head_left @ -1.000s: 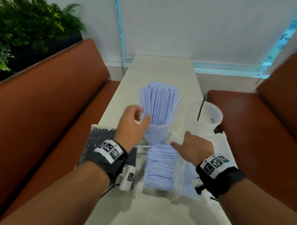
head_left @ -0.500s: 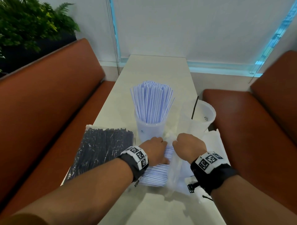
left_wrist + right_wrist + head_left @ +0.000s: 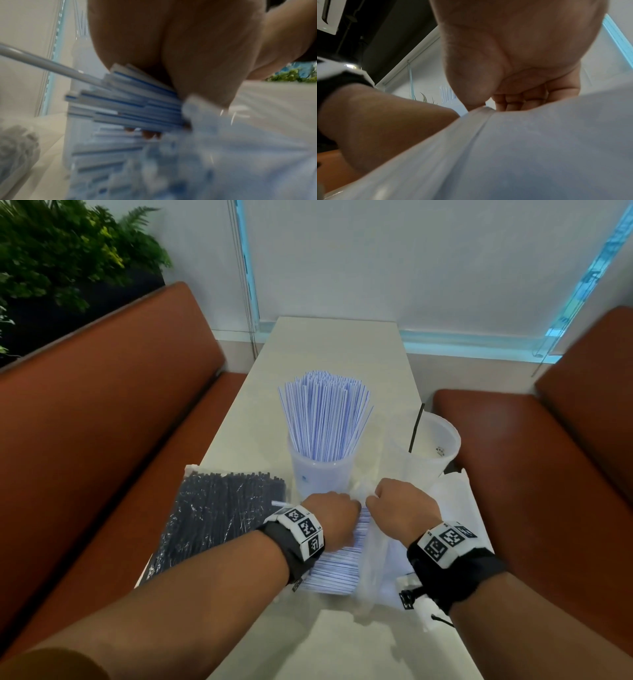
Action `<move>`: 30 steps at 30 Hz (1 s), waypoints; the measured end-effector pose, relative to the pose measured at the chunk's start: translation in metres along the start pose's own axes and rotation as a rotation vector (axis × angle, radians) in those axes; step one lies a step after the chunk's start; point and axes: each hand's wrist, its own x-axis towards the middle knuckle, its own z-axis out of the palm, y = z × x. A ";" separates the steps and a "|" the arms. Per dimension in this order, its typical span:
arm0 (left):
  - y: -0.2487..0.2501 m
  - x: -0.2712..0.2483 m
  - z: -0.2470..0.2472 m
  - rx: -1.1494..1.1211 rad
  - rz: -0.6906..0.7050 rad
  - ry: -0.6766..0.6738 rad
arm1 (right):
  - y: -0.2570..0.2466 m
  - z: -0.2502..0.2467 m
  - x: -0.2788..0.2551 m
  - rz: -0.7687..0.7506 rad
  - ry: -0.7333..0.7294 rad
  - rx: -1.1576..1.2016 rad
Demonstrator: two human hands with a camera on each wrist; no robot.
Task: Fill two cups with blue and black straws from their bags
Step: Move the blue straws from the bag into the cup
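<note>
Between two brown booth seats, on the pale desk (image 3: 329, 354), the left hand (image 3: 334, 517) grips a bunch of blue straws (image 3: 130, 106) while the right hand (image 3: 402, 508) pinches their clear bag (image 3: 371, 570) open, probably to free them for the nearly full cup (image 3: 320, 477).

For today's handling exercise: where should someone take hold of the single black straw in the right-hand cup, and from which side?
Pinch the black straw at its upper end, coming from above. It leans against the cup rim, with its top poking clear above it; the lower part lies inside the cup walls, harder to reach.
</note>
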 end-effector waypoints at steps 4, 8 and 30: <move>-0.022 -0.020 -0.012 0.098 -0.037 0.031 | 0.002 0.001 0.001 0.016 0.036 0.096; -0.063 -0.050 -0.015 0.157 -0.078 0.021 | 0.007 0.004 0.002 0.044 0.024 0.159; -0.088 -0.081 -0.021 -0.054 -0.033 0.336 | -0.039 -0.028 -0.017 -0.134 0.198 1.351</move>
